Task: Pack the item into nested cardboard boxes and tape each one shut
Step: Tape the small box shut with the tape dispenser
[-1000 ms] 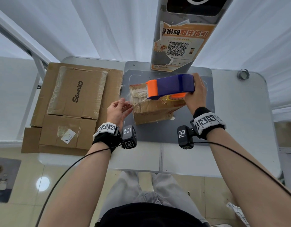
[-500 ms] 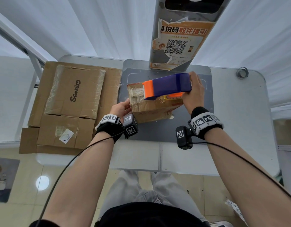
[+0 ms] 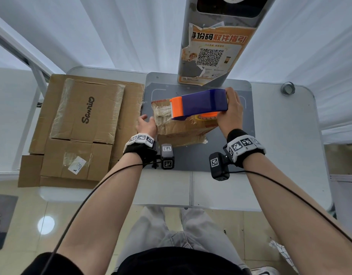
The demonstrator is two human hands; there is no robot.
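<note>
A small brown cardboard box (image 3: pixel 181 129), wrapped in clear tape, sits on the grey mat (image 3: pixel 191 157) in the middle of the table. My right hand (image 3: pixel 230 114) grips a purple tape dispenser (image 3: pixel 201 104) with an orange cutter end, held flat over the box top with the cutter toward the box's left end. My left hand (image 3: pixel 146 126) rests against the box's left side, with the fingers bent down along it.
Flattened cardboard boxes (image 3: pixel 82 124), one printed with a logo, are stacked on the table's left. A grey pillar with an orange QR poster (image 3: pixel 212 56) rises behind the mat. A small tape roll (image 3: pixel 287 88) lies at the back right corner.
My left hand has turned over and moved onto the left side of the box. The dispenser in my right hand has come down closer to the box top.
</note>
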